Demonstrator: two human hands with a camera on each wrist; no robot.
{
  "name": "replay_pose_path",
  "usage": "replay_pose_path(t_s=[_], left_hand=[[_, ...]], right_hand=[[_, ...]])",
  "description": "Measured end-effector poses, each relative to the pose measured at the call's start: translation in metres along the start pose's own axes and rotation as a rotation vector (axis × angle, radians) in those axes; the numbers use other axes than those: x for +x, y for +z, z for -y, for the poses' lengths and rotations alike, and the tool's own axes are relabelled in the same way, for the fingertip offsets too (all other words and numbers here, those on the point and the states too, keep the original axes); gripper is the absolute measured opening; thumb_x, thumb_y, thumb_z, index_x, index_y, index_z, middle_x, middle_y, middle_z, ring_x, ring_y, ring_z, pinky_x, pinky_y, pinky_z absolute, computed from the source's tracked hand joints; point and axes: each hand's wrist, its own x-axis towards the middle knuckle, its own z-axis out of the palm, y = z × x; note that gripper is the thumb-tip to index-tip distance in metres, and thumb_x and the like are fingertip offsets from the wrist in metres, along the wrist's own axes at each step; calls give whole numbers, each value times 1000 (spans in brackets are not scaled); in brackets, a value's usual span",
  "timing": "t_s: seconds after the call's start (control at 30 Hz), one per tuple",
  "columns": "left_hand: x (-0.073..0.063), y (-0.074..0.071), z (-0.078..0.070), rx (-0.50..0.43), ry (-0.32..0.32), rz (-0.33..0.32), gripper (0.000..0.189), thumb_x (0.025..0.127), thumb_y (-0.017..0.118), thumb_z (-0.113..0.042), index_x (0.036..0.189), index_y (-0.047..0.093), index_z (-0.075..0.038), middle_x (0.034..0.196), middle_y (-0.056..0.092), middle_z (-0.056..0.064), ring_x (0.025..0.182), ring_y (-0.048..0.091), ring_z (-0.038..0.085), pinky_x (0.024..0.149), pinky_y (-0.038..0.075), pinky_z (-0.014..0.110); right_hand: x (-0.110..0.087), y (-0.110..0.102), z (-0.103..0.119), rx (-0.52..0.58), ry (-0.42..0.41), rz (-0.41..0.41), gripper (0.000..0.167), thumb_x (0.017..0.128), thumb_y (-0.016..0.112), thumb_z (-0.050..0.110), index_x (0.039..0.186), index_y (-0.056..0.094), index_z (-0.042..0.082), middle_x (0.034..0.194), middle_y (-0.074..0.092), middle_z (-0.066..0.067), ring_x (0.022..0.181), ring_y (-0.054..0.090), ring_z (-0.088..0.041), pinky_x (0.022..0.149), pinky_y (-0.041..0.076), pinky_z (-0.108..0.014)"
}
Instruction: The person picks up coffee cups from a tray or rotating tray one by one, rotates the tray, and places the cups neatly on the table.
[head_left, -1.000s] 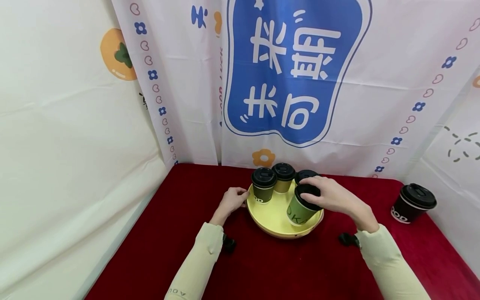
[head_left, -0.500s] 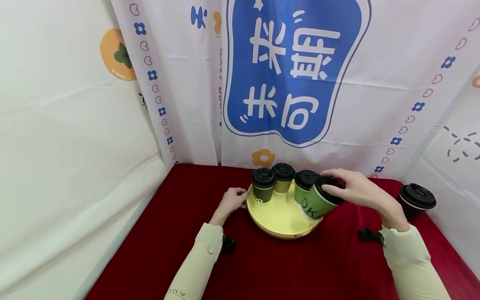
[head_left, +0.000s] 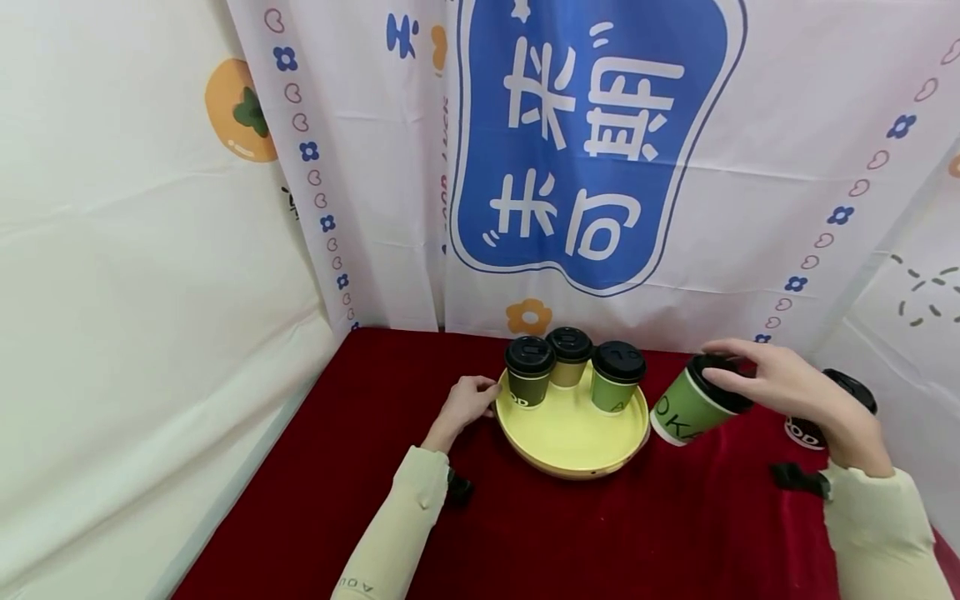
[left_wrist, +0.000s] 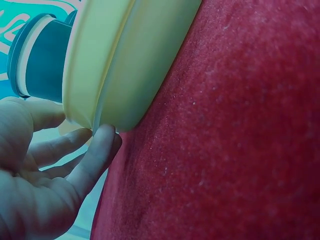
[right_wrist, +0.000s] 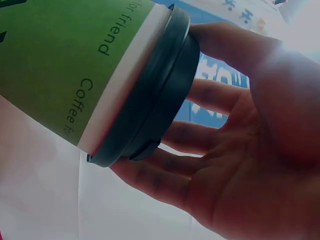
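My right hand (head_left: 806, 396) holds a green paper coffee cup (head_left: 693, 407) by its black lid, tilted, just right of the tray. In the right wrist view the fingers and thumb spread round the lid (right_wrist: 150, 95) of the cup. My left hand (head_left: 467, 404) grips the left edge of a round yellow tray (head_left: 570, 446); in the left wrist view its fingertips (left_wrist: 102, 137) press against the tray's side. On the tray stand a dark olive cup (head_left: 528, 387), a tan cup (head_left: 568, 372) and a smaller green cup (head_left: 611, 394), all with black lids.
A black lidded cup (head_left: 806, 432) stands at the right, partly hidden behind my right hand. Dark red cloth (head_left: 600, 542) covers the table. A printed white curtain (head_left: 390, 250) hangs at the back, with a white sheet (head_left: 150, 333) on the left.
My right hand has lifted the green cup out of the tray and carried it right, past the rim, uncovering the smaller green cup. My left hand stays at the tray's edge.
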Motion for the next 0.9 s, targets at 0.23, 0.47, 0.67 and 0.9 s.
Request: replay_pose_path(t_s=[0.23,0.47,0.67,0.9], left_hand=[[1,1,1,-3,-6,-6,36,99,57,-31,124,66,-6,105,69,14,67,67,15,65,57,29],[1,2,2,-3,-7,-3,37,99,56,-31,125,65,-6,106,69,13,68,67,16,65,57,29],[3,3,2,-2,5,-12,36,99,57,-31,124,66,-6,102,69,13,66,67,16,63,56,29],[3,3,2,10,5,-11,38,99,57,-32,125,65,-6,104,69,13,66,67,16,63,56,29]], right_hand=[[-10,-7,-32,-21,76,-11,43,95,63,39,129,62,13,117,68,-20,105,63,-38,83,47,-45],[-17,-8,-65,-37,117,-16,42,95,62,35,126,63,7,114,67,-26,100,65,-43,79,49,-47],[-29,-11,-83,-67,195,21,50,96,59,37,124,58,-4,115,61,-35,103,60,-52,80,47,-59],[-47,-12,-105,-84,259,21,53,96,58,35,120,56,-13,110,60,-39,100,59,-55,77,48,-59]])
